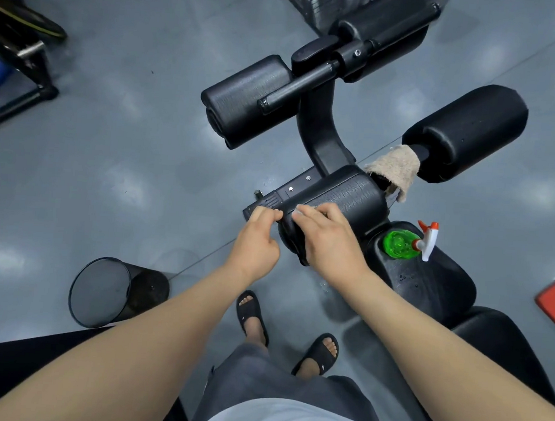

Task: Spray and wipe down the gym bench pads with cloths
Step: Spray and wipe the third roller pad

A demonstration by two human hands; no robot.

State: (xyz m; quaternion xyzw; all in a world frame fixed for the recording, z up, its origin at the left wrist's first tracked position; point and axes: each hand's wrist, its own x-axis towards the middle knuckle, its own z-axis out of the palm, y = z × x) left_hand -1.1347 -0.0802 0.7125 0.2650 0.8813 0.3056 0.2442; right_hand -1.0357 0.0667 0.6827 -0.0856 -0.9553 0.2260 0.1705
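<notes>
**While both hands are working at the near roller pad: head view**

As the person is standing over the bench, the left hand (257, 238) is reaching to the left end of the near roller pad (346, 195). Its fingers are curling against the thumb in a narrow pinch at the pad's edge; what, if anything, they are pinching cannot be told. The right hand (328, 240) is lying over the top of the same pad, just beside the left. Its fingers are bending down onto the surface, and a small pale scrap (295, 212) is showing under the fingertips. Whether this hand is gripping the scrap or only pressing on it cannot be told.

A beige cloth (395, 167) is hanging over the bar between this pad and the right roller pad (469, 131). A green spray bottle (400, 244) with a white and orange trigger is standing on the seat pad (428, 283), near the right wrist, and droplets are beading on the pad beside it. The left roller pad (244, 102) is lying farther off, well apart from the hands. A black mesh bin (99, 291) is sitting on the grey floor (125, 153), left of the person's sandalled feet (252, 317).
</notes>
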